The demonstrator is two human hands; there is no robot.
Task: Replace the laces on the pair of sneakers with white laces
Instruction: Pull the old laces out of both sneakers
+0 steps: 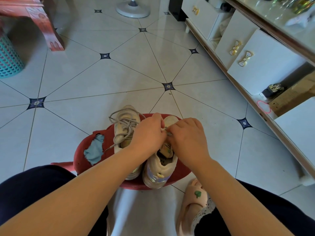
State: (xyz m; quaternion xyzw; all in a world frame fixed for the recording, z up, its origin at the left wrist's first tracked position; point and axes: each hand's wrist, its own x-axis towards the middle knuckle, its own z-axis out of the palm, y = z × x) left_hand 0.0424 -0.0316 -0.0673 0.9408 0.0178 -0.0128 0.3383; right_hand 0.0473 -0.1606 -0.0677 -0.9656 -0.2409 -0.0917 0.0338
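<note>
Unlacing the right-hand sneaker (160, 165) on the red stool (180, 171) — grey lace (168, 133) not out yet.
Risk: a hard tug is likely snagging an eyelet or dragging the shoe off the stool's near edge. Left hand (148, 132) and right hand (187, 136) are curling their fingers closed, pinching that lace — the other sneaker (125, 123) is sitting just beside.

On the red stool (80, 156), the left hand (148, 133) and right hand (187, 136) pinched a grey lace (168, 133) over one sneaker (160, 167); another sneaker (125, 116) stood beside it.
</note>
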